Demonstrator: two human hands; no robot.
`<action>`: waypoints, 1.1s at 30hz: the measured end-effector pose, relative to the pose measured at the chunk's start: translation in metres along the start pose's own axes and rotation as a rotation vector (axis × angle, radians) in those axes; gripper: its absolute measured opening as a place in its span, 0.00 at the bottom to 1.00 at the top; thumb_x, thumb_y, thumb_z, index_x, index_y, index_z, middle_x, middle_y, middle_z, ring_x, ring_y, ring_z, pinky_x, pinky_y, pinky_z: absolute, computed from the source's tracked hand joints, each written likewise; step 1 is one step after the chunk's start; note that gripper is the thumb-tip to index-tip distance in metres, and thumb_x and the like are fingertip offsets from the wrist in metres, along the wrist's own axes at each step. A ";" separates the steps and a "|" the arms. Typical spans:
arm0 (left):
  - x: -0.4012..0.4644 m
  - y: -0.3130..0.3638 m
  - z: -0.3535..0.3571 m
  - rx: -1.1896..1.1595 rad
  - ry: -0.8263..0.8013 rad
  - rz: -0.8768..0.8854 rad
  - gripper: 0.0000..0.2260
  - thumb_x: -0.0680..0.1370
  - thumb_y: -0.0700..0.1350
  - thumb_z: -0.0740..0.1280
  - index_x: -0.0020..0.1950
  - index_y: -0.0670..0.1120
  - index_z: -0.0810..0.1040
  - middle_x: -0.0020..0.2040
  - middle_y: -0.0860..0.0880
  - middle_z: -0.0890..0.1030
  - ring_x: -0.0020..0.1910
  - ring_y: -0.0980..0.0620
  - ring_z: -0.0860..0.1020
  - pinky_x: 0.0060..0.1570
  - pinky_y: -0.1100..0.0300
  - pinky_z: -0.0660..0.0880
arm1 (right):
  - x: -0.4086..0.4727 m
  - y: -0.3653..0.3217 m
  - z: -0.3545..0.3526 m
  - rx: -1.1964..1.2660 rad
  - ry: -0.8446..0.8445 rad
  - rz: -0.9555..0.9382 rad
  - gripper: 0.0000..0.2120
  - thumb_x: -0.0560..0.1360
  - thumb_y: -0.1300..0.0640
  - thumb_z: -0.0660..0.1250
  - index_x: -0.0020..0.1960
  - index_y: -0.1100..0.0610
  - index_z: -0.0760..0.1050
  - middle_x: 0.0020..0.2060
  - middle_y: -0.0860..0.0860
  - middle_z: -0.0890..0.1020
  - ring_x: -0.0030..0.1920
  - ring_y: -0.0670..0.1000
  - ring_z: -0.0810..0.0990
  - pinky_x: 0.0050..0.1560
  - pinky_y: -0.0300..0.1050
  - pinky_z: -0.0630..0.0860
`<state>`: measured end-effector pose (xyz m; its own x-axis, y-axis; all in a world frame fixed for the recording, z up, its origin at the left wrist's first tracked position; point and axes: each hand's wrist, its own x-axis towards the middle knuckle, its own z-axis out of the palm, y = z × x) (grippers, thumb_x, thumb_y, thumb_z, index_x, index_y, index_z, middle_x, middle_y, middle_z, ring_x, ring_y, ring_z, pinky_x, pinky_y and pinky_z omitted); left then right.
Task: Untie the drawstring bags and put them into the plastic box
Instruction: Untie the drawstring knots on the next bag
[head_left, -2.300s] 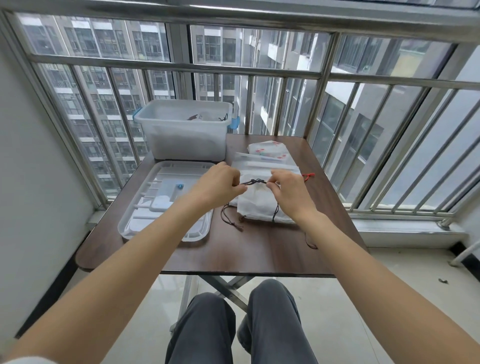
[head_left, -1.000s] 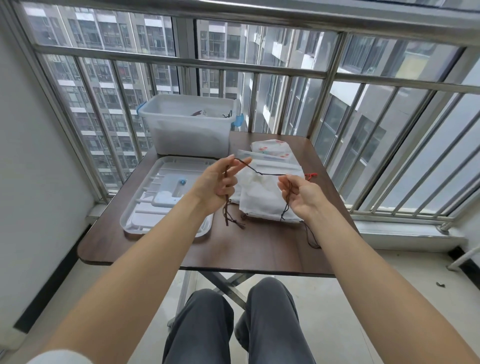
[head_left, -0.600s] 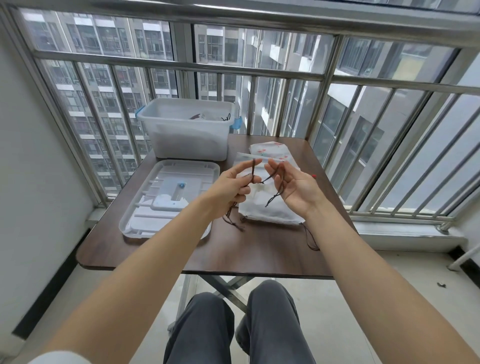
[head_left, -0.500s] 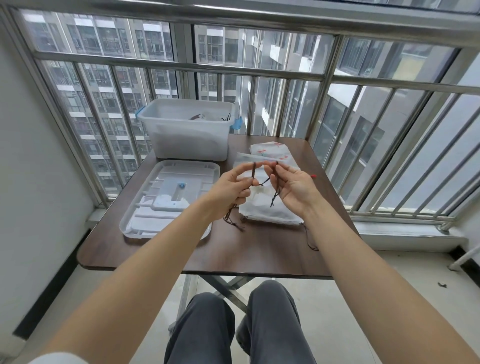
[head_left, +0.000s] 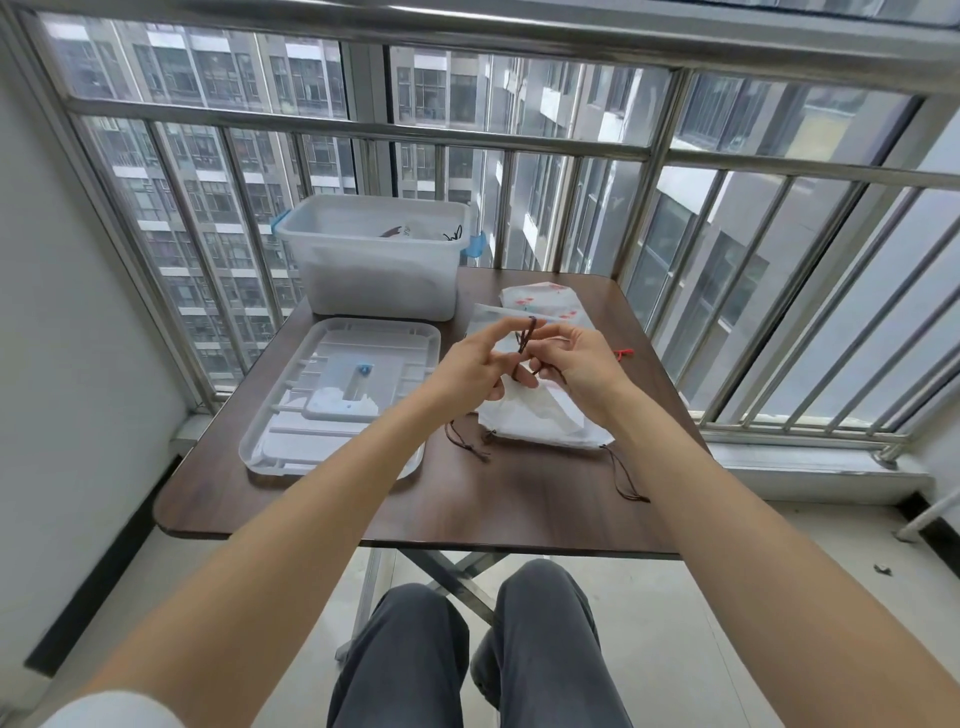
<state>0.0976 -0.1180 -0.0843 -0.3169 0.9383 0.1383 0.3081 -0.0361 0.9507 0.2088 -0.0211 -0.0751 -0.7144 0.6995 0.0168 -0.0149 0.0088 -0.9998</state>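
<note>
Your left hand (head_left: 470, 366) and right hand (head_left: 574, 364) have closed in together above the white drawstring bag (head_left: 540, 421) since a second ago, both now pinching its dark cord (head_left: 525, 343), bunched upright where it earlier stretched taut between them. The bag lies on the table (head_left: 467, 499), right of the lid (head_left: 337, 400). The plastic box (head_left: 374, 260) stands at the far left.

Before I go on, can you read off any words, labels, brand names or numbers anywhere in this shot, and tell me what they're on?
None can be read.
Printed bag at the back of the pile: red and blue marks, too small and blurred to tell whether they are text.
Plastic box: no label shows.
Lid: a small blue spot, no readable writing.
</note>
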 end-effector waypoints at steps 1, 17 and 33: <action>0.001 0.000 0.000 0.029 0.007 0.000 0.16 0.81 0.35 0.56 0.61 0.55 0.71 0.36 0.44 0.81 0.26 0.57 0.70 0.24 0.69 0.64 | 0.000 0.000 -0.001 -0.020 0.017 0.005 0.05 0.75 0.69 0.63 0.47 0.61 0.71 0.34 0.57 0.79 0.27 0.45 0.77 0.32 0.34 0.75; -0.005 0.010 0.003 -0.055 0.137 -0.015 0.14 0.78 0.37 0.64 0.54 0.44 0.58 0.37 0.45 0.80 0.20 0.60 0.67 0.23 0.70 0.64 | -0.004 -0.006 0.002 0.304 0.070 0.081 0.06 0.75 0.68 0.64 0.41 0.67 0.78 0.26 0.52 0.82 0.25 0.44 0.77 0.32 0.31 0.77; -0.002 0.004 -0.009 -0.086 0.082 -0.161 0.12 0.80 0.37 0.59 0.38 0.43 0.76 0.33 0.50 0.80 0.24 0.60 0.65 0.23 0.72 0.62 | -0.006 -0.013 -0.002 -0.904 -0.026 -0.492 0.05 0.69 0.64 0.73 0.45 0.62 0.83 0.40 0.57 0.83 0.40 0.51 0.80 0.45 0.37 0.75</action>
<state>0.0911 -0.1232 -0.0783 -0.4290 0.9033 0.0016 0.1706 0.0793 0.9821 0.2153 -0.0239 -0.0623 -0.7868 0.4571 0.4147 0.2142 0.8324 -0.5111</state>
